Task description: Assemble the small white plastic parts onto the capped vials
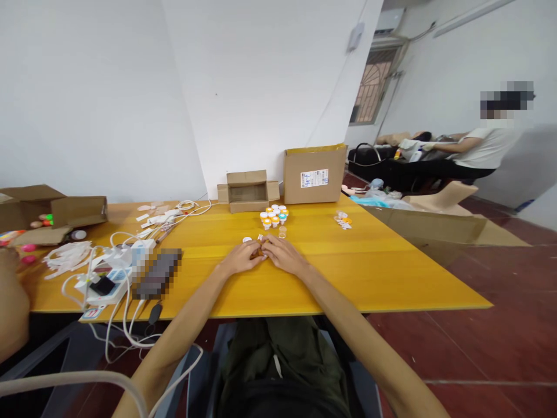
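Note:
My left hand (242, 258) and my right hand (285, 255) meet over the wooden table (361, 273), fingertips close together. Both are closed around something small with an orange-brown tint, mostly hidden by the fingers. Just beyond them, a white round piece (247, 240) lies by the left fingers. A small white piece with dark marks (260, 237) shows at the fingertips. A clear little cup (282, 232) stands past the right fingers. Farther back is a cluster of small containers (274, 216) with white, orange and teal tops.
An open cardboard box (248, 206) and a taller carton (314, 177) stand at the back. Loose small parts (343, 220) lie right. Cables, a power strip (117, 270) and a blurred dark device (156, 274) are left. A person (487, 148) sits far right; another person's arm (13, 307) is at left.

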`<state>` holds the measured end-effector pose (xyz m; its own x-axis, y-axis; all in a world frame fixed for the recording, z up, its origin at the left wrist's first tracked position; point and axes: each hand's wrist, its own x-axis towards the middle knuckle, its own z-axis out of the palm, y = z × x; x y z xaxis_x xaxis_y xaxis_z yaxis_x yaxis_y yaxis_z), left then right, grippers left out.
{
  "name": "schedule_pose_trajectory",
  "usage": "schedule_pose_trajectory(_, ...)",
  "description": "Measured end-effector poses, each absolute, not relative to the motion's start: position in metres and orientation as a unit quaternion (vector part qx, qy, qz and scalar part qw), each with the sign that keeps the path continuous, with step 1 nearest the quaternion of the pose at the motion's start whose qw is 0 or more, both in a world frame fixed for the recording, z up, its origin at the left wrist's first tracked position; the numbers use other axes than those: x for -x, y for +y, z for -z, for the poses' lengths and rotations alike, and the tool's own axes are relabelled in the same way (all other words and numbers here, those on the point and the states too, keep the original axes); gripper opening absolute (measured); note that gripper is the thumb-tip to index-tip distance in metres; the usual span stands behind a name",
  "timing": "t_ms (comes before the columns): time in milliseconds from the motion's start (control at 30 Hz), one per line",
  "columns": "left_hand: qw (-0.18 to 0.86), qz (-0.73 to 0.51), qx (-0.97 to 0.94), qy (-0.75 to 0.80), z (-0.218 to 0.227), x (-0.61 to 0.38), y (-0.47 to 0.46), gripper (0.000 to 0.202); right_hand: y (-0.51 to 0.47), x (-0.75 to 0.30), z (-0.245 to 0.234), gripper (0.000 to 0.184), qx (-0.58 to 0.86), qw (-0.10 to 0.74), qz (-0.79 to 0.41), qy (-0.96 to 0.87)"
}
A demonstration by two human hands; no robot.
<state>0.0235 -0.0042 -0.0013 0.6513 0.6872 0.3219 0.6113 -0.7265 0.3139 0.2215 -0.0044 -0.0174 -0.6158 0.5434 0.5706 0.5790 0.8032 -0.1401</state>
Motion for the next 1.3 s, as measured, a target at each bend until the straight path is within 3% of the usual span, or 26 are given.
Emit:
schedule_pose_trajectory(767,0.102,-0.220,-0.900,0.361,0.0010,-0.0231,-0.0048,0.025,-0.0011,-0.2191,0.0214,0.016,0.323,0.278,0.081,-0.901)
schedule_pose_trajectory(1300,0.080,-0.212,-0.900,0.372,0.0032,-0.0235,-0.0034,0.024,-0.0049,-0.2128,0.0123,0.017,0.356,0.201,0.133,-0.903)
